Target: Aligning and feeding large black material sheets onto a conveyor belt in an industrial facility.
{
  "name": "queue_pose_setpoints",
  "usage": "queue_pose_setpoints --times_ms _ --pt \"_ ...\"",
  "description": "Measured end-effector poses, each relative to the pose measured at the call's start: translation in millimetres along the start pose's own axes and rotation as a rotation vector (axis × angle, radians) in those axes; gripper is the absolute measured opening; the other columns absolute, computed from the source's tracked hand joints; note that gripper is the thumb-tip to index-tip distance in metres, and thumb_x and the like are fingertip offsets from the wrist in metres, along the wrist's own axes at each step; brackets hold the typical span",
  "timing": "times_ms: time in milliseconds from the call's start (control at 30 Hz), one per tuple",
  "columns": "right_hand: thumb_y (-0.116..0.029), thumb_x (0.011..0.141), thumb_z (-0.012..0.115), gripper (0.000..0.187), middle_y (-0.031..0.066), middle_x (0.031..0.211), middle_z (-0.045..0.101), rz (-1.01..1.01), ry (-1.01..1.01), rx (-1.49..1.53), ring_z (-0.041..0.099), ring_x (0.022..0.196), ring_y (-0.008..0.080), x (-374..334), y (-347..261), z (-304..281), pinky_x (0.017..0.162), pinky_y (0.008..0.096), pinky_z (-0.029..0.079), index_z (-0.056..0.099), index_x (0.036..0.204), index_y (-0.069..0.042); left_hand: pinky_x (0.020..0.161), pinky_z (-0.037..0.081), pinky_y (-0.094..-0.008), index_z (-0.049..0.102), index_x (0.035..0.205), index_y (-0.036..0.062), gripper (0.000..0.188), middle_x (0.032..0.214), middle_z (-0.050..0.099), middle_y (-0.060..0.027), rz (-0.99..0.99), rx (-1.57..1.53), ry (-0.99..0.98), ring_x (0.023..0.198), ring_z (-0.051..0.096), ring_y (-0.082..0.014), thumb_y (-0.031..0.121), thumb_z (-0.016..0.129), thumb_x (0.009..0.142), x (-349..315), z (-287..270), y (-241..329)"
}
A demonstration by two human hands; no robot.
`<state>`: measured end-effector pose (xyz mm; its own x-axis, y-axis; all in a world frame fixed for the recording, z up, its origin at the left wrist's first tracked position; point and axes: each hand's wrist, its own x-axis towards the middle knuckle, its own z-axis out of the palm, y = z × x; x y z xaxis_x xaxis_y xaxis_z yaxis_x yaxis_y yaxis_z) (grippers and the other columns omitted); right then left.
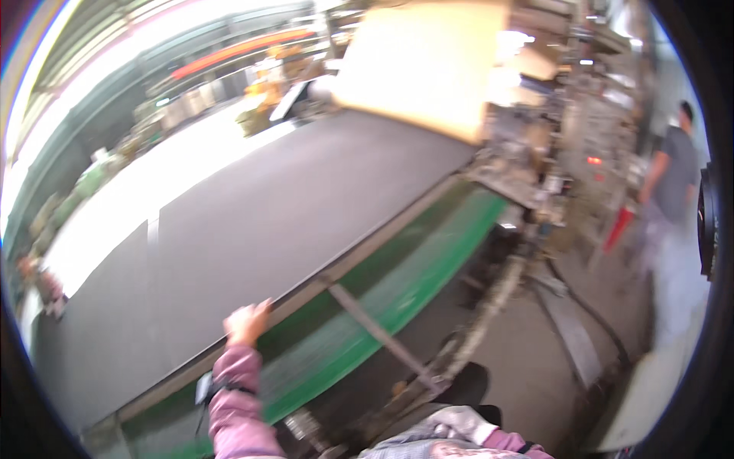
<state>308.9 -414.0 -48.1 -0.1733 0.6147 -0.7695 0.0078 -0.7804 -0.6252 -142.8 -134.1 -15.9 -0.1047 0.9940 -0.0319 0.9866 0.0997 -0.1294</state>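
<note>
My left hand (246,324) rests at the near edge of a wide, dark grey belt (306,203), its fingers curled over the rim. A pink sleeve (237,409) with a black band covers that forearm. At the bottom of the view, close to my body, my right hand (460,422) appears as a blurred grey-white shape, perhaps gloved, in front of another pink sleeve (508,441). Its fingers cannot be made out. Below the belt's edge runs a curved green sheet (428,279), crossed by a metal bar (375,330).
A large tan sheet (420,65) slopes up from the belt's far end. Machinery (589,130) stands at the far right, where a person in a grey shirt (674,172) is near a red object (619,228). A dark cable (592,310) and a metal strip (566,333) lie on the floor.
</note>
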Motion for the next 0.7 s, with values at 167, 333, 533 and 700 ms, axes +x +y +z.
queue_pose_setpoints --times_ms 167,333,533,700 --pt "-0.014 0.083 0.054 0.018 0.0071 0.061 0.061 -0.067 0.088 0.126 0.049 0.041 0.0085 -10.6 -2.6 -5.2 0.038 0.0200 0.039 0.065 0.085 0.000 0.087 0.042 -0.0470 0.065 0.097 0.0020 0.063 0.103 0.060 -0.0175 -0.212 -0.214 0.056 0.098 0.058 -0.0317 0.054 0.030 0.089 18.6 -1.3 26.0" --pt "-0.014 0.084 0.054 0.018 0.0085 0.061 0.061 -0.048 0.047 0.180 0.051 0.042 0.0100 -0.3 6.7 -10.1 0.039 0.0209 0.041 0.064 0.086 0.001 0.085 0.043 -0.0438 0.067 0.089 0.0010 0.062 0.096 0.060 -0.0190 -0.354 -0.189 0.175 0.098 0.054 -0.0336 0.055 0.037 0.087 -11.5 16.9 -23.8" --pt "-0.024 0.086 0.055 0.021 0.0031 0.063 0.060 -0.096 -0.019 0.137 0.049 0.046 0.0080 -0.9 7.7 -11.3 0.040 0.0214 0.038 0.067 0.086 -0.007 0.079 0.044 -0.0428 0.067 0.072 0.0014 0.053 0.082 0.060 -0.0193 0.027 -0.339 0.264 0.088 0.055 -0.0355 0.049 0.048 0.085 11.8 8.4 27.3" --pt "-0.024 0.086 0.055 0.021 0.0031 0.062 0.060 -0.130 -0.043 0.109 0.049 0.046 0.0082 11.8 10.3 -8.8 0.039 0.0219 0.038 0.067 0.086 -0.006 0.082 0.043 -0.0400 0.066 0.073 -0.0035 0.062 0.089 0.060 -0.0178 0.036 -0.340 0.298 0.093 0.054 -0.0324 0.056 0.050 0.079 37.4 -5.0 92.0"
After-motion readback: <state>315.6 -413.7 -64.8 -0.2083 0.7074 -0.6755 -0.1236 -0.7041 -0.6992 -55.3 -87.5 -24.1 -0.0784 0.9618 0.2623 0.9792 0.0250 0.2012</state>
